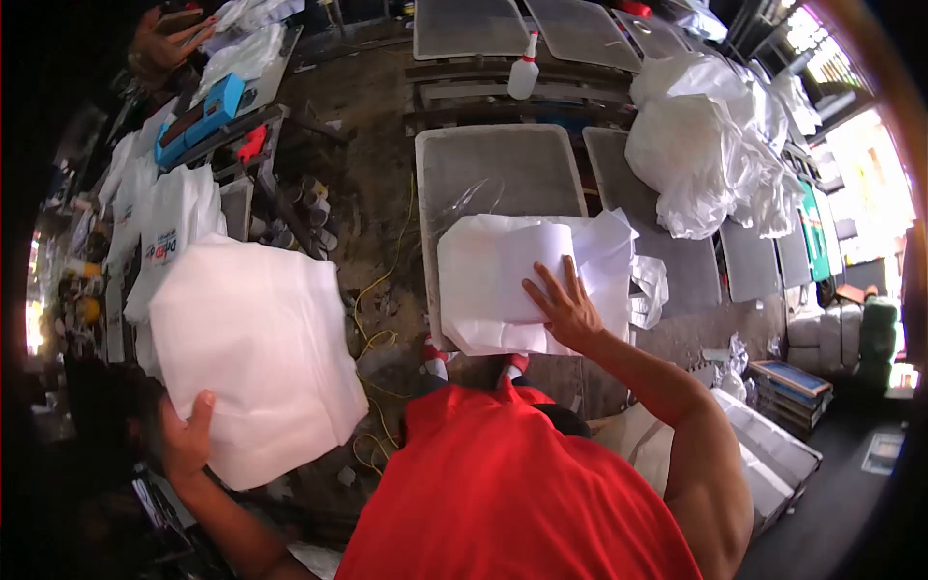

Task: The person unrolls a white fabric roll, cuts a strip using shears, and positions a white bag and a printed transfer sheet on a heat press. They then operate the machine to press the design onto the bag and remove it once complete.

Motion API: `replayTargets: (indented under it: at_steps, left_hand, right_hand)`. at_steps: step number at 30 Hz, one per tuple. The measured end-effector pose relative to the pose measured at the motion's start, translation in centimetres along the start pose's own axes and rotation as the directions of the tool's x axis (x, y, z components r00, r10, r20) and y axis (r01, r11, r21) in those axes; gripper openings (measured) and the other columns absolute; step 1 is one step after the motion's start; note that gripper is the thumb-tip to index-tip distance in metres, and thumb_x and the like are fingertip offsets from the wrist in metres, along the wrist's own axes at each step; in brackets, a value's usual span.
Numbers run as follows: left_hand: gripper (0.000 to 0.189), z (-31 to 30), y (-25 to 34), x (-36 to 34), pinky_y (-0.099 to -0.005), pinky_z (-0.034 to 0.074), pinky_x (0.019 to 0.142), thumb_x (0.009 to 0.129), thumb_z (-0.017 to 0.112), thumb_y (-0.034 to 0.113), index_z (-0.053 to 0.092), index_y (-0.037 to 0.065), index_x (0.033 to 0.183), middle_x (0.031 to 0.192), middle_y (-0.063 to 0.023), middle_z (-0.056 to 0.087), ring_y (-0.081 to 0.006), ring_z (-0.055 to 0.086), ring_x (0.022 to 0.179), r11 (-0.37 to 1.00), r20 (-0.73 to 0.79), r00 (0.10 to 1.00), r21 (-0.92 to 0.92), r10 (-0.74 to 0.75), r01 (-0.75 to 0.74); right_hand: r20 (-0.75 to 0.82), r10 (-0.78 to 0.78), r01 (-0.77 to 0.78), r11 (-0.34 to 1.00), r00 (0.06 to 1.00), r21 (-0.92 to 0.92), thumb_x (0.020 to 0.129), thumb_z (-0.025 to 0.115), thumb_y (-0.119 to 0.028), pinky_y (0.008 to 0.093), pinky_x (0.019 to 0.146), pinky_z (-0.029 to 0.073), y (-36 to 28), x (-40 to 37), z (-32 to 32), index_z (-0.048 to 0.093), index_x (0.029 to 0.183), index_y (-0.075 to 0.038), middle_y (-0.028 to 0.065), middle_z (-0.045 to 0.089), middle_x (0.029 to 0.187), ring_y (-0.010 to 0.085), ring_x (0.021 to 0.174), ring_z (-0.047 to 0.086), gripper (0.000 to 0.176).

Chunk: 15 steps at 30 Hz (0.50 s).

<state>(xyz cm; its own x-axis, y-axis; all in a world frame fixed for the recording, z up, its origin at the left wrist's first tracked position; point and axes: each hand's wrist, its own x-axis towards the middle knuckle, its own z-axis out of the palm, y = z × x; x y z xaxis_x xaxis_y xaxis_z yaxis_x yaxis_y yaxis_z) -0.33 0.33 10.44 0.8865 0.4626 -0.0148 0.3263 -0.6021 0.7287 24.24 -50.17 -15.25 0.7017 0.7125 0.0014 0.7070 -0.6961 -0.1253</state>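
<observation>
My left hand grips a stack of white sheets, perhaps plastic bags, at its lower left edge. The thumb lies on top and the other fingers are hidden from view. The stack is held out to the left. My right hand rests with spread fingers on a curled white sheet. Beneath that sheet lies a flat white pile on a grey board with a pale rim. A crumpled white piece sticks out at the pile's right side.
White printed bags and a blue device are on the left bench. A white spray bottle stands at the back, and large plastic bundles sit at right. A yellow cord trails along the floor. Another person is at far left.
</observation>
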Motion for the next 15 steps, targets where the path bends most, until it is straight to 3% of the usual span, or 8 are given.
replayTargets:
  at_steps: [1,3,4,5,7,9,11,15]
  left_hand:
    - [0.038,0.1,1.2,-0.7,-0.0346,0.049,0.088,0.094,0.067,0.021,0.060,-0.008,0.118,0.107,-0.0168,0.068,-0.0225,0.064,0.096,1.000,-0.017,1.000,0.010,-0.009,0.009]
    - [0.038,0.5,4.2,-1.2,-0.0326,0.047,0.091,0.096,0.064,0.019,0.057,-0.007,0.123,0.110,-0.0118,0.067,-0.0196,0.061,0.099,0.994,-0.151,0.988,0.095,-0.045,0.059]
    - [0.040,0.8,5.8,-1.1,-0.0318,0.046,0.093,0.096,0.063,0.019,0.056,-0.007,0.126,0.114,-0.0116,0.065,-0.0189,0.060,0.102,0.997,-0.124,0.990,0.021,-0.064,0.068]
    - [0.042,1.1,7.5,-0.6,-0.0309,0.044,0.095,0.097,0.062,0.020,0.054,-0.007,0.128,0.117,-0.0113,0.064,-0.0183,0.059,0.105,0.996,-0.092,0.992,-0.052,-0.083,0.078]
    - [0.045,3.2,12.9,1.2,-0.0295,0.042,0.097,0.098,0.060,0.022,0.051,-0.006,0.132,0.121,-0.0113,0.062,-0.0173,0.056,0.109,0.999,-0.055,0.998,-0.004,0.044,-0.044]
    - [0.047,5.7,17.8,3.1,-0.0299,0.040,0.100,0.098,0.060,0.024,0.051,-0.006,0.134,0.123,-0.0124,0.061,-0.0169,0.055,0.112,0.989,-0.037,0.989,-0.023,0.144,-0.145]
    - [0.047,8.8,22.7,4.7,-0.0295,0.042,0.098,0.097,0.061,0.024,0.053,-0.005,0.133,0.121,-0.0117,0.062,-0.0163,0.057,0.109,0.962,-0.083,0.965,-0.093,0.249,-0.256]
    - [0.040,13.0,32.6,5.3,-0.0284,0.048,0.091,0.096,0.063,0.023,0.057,-0.002,0.127,0.112,-0.0095,0.067,-0.0164,0.065,0.098,0.928,-0.194,0.913,-0.035,0.359,-0.372]
  right_hand:
    - [-0.006,-0.019,0.019,1.000,1.000,0.008,0.071,0.079,-0.015,0.0688,0.104,0.041,1.1,0.0,0.5,0.044,0.148,-0.022,0.0111,0.022,0.161,0.0600,0.141,0.020,0.085]
    - [-0.245,0.025,0.007,0.992,0.969,0.129,0.057,0.088,-0.009,0.0573,0.111,0.040,2.8,0.0,1.1,0.049,0.144,-0.020,0.0129,0.033,0.157,0.0519,0.140,0.032,0.095]
    - [-0.342,0.043,0.049,0.966,0.939,0.256,0.061,0.087,-0.012,0.0501,0.109,0.043,4.8,0.3,1.0,0.053,0.140,-0.015,0.0163,0.045,0.149,0.0432,0.134,0.045,0.085]
    - [-0.410,0.170,0.024,0.904,0.896,0.427,0.067,0.080,-0.009,0.0440,0.101,0.049,6.3,0.7,-0.1,0.055,0.136,-0.008,0.0199,0.056,0.137,0.0352,0.122,0.059,0.073]
    - [-0.050,0.610,-0.354,0.522,0.791,0.776,0.065,0.074,-0.006,0.0418,0.097,0.052,7.9,1.3,-4.8,0.055,0.135,-0.008,0.0213,0.065,0.124,0.0298,0.110,0.067,0.073]
    - [-0.067,0.759,-0.337,0.363,0.647,0.869,0.067,0.069,-0.004,0.0379,0.084,0.056,13.2,0.6,-2.4,0.058,0.128,-0.003,0.0180,0.070,0.108,0.0256,0.096,0.070,0.062]
    - [-0.140,0.779,0.050,0.138,0.611,0.989,0.071,0.068,-0.002,0.0361,0.081,0.056,16.5,-1.5,-1.8,0.059,0.123,0.000,0.0105,0.068,0.103,0.0235,0.091,0.068,0.052]
    - [-0.088,0.878,0.302,-0.067,0.470,0.951,0.083,0.056,0.003,0.0348,0.085,0.055,20.6,-6.9,-5.1,0.051,0.129,0.001,0.0092,0.063,0.110,0.0234,0.098,0.066,0.046]
